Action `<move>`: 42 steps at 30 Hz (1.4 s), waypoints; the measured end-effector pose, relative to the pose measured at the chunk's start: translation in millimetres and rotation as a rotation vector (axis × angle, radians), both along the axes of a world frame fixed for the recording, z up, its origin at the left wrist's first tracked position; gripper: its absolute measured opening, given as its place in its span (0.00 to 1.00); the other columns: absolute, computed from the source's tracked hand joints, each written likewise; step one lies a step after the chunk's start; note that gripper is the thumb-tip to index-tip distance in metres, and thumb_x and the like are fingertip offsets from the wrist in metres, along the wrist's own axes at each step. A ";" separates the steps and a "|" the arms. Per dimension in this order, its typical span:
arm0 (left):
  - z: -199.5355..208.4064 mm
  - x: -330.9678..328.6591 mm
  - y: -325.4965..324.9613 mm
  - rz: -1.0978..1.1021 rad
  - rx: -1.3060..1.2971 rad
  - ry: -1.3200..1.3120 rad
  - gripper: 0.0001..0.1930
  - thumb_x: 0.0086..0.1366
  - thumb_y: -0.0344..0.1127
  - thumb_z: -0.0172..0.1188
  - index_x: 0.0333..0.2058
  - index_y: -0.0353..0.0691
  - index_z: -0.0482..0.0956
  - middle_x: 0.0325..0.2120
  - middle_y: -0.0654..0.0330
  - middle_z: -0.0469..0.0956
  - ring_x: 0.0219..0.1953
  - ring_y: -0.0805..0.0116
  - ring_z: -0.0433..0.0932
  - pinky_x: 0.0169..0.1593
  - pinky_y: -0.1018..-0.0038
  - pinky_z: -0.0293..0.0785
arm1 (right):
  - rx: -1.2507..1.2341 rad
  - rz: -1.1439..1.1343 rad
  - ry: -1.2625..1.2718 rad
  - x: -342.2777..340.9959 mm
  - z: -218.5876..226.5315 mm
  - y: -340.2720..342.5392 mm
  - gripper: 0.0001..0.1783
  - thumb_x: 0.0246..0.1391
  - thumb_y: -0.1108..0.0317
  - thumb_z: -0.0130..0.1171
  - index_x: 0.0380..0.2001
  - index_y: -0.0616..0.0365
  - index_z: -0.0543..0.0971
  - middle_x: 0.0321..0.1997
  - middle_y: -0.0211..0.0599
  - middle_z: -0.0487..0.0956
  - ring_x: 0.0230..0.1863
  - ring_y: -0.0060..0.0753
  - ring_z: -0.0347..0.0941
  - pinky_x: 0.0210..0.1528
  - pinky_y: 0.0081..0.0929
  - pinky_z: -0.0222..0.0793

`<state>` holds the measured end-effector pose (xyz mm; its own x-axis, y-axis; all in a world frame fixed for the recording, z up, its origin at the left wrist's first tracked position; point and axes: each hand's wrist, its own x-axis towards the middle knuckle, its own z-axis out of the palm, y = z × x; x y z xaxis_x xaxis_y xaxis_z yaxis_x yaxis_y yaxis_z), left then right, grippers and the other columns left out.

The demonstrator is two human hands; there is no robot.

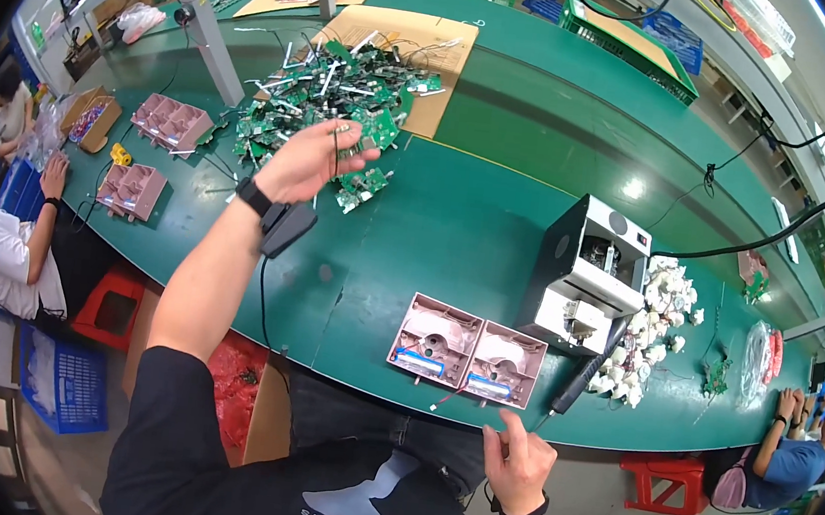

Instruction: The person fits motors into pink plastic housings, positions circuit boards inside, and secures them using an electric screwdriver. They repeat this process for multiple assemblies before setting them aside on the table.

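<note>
My left hand [317,162] reaches over the near edge of a heap of green circuit boards [324,92]. Its thumb and fingers are apart beside a board [381,131]; a thin dark wire crosses the palm. My right hand [520,462] is raised just off the table's front edge, thumb and index finger apart, other fingers curled, nothing visible in it. Ahead of it lie two joined pink plastic housings [471,349], each with a blue cylindrical cell and wires. A black electric screwdriver [580,381] lies to their right.
A black-and-white machine [591,276] stands behind the screwdriver, with white wired parts [654,328] piled beside it. More pink housings [133,190] sit at left. A cable hangs from a black box [289,230] at my left wrist. Co-workers [7,240] sit on both sides.
</note>
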<state>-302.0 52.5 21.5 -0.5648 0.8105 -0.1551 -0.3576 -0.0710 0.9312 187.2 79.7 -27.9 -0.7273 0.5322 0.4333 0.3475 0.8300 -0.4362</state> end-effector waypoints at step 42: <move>-37.7 252.2 13.9 -0.661 0.004 1.496 0.53 0.47 0.37 0.79 0.72 0.39 0.61 0.58 0.44 0.68 0.64 0.41 0.68 0.74 0.48 0.59 | 0.251 -0.274 0.238 52.4 15.4 20.2 0.34 0.44 0.68 0.85 0.51 0.62 0.76 0.41 0.43 0.84 0.35 0.38 0.82 0.38 0.30 0.77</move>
<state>-49.8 66.4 -16.1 0.2241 0.9575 0.1817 0.8434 -0.2840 0.4562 239.6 99.9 -12.4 -0.4384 0.5481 0.7123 0.4834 0.8119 -0.3273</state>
